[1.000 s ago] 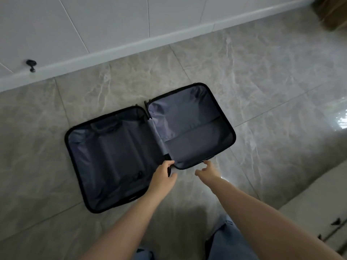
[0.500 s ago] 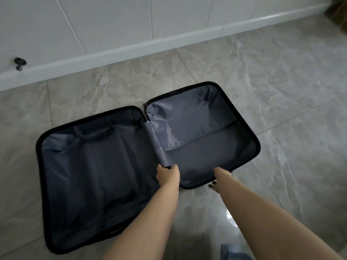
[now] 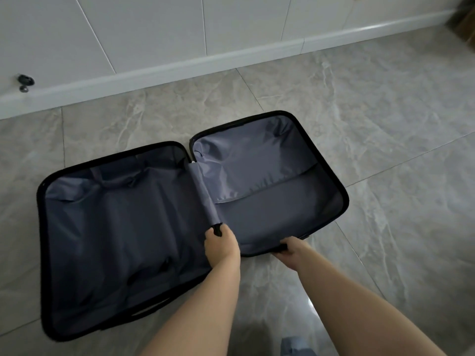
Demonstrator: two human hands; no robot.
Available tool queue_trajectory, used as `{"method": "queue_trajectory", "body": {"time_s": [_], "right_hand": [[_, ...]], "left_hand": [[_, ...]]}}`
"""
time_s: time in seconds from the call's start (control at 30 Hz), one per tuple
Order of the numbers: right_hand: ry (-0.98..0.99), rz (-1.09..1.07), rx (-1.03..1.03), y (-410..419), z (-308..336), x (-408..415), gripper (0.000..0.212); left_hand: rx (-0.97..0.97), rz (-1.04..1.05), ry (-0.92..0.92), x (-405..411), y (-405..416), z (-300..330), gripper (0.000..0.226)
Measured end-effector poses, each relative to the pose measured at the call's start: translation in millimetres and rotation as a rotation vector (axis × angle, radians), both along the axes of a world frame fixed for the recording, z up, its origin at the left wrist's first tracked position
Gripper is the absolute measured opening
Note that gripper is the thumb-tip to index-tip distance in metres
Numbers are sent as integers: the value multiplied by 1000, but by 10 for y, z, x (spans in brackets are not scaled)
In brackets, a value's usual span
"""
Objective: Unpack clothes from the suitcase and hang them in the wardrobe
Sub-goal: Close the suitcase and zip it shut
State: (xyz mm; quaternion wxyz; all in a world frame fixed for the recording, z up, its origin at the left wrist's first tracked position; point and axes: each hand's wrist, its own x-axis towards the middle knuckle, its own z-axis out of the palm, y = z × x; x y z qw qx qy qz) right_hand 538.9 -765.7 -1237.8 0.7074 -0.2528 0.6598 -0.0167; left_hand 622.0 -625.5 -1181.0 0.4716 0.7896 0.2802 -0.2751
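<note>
A black suitcase [image 3: 341,186] lies open flat on the floor, both halves lined with grey fabric. I see no clothes inside either half. My left hand [image 3: 223,246] grips the near end of the hinge between the two halves. My right hand [image 3: 291,249] grips the near rim of the right half, fingers curled over its edge.
White wardrobe doors [image 3: 154,29] with a white plinth run along the back; a dark round knob [image 3: 25,82] sits at far left. The floor is glossy grey marble tile [image 3: 385,111]. A brown object [image 3: 465,19] sits at top right.
My head has moved closer, so the suitcase looks larger. My left hand has stayed at the hinge end while my right hand has closed on the right half's near rim.
</note>
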Motion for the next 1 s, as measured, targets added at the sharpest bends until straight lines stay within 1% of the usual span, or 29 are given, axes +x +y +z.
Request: {"method": "queue_trajectory", "body": {"time_s": [0.03, 0.1, 0.13, 0.2, 0.23, 0.27, 0.33, 0.37, 0.43, 0.5, 0.53, 0.6, 0.67, 0.7, 0.77, 0.8, 0.87, 0.9, 0.93, 0.97, 1.0], "right_hand": [[-29, -56, -37, -26, 8, -7, 44], [-78, -121, -132, -68, 136, 26, 52], [-81, -123, -190, -105, 202, 34, 55], [-92, -95, -326, -226, 377, 61, 54], [-106, -85, -404, -307, 480, 81, 53], [-117, -75, -484, -394, 593, 90, 53], [-117, -35, -641, -548, 831, 138, 50], [-111, 1, -723, -597, 951, 167, 47], [-86, 92, -884, -653, 1152, 234, 45], [-105, 184, -1028, -629, 1330, 319, 43], [-123, 216, -1095, -594, 1400, 371, 43], [-166, 249, -1194, -475, 1483, 468, 42], [-223, 261, -1224, -306, 1445, 535, 44], [-256, 254, -1211, -220, 1383, 551, 48], [-251, 310, -1204, -86, 1243, 580, 52], [-243, 340, -1207, -64, 1187, 578, 46], [-147, 345, -1249, -35, 1083, 586, 29], [-106, 328, -1232, -15, 988, 579, 27], [-60, 357, -1227, -3, 915, 542, 30], [-40, 418, -1201, 1, 841, 478, 37], [-47, 467, -1129, 9, 739, 411, 49]], "left_hand": [[-31, -18, 0, -28, -34, 27, 49], [-151, -50, 54, -26, -100, 67, 59], [-233, -49, 118, -14, -130, 63, 66], [-410, 25, 245, 21, -191, -51, 84], [-504, 66, 298, 19, -222, -20, 89], [-605, 77, 321, 6, -267, 55, 85], [-734, 23, 290, -15, -365, 232, 64], [-773, 12, 275, -16, -405, 275, 60], [-818, 16, 240, 69, -428, 400, 60], [-918, 129, 189, 301, -347, 549, 63], [-981, 238, 146, 463, -272, 597, 65], [-1036, 419, 55, 806, -26, 684, 68], [-1095, 554, -16, 1101, 352, 736, 72], [-1142, 609, -37, 1203, 560, 725, 75], [-1229, 670, -39, 1291, 1013, 701, 79], [-1244, 679, -32, 1292, 1217, 670, 81], [-1232, 680, -14, 1246, 1590, 586, 81], [-1233, 679, 7, 1193, 1735, 554, 80], [-1226, 683, 36, 1129, 1831, 500, 77], [-1182, 678, 67, 1057, 1887, 449, 75], [-1117, 646, 85, 995, 1940, 357, 75]]}}
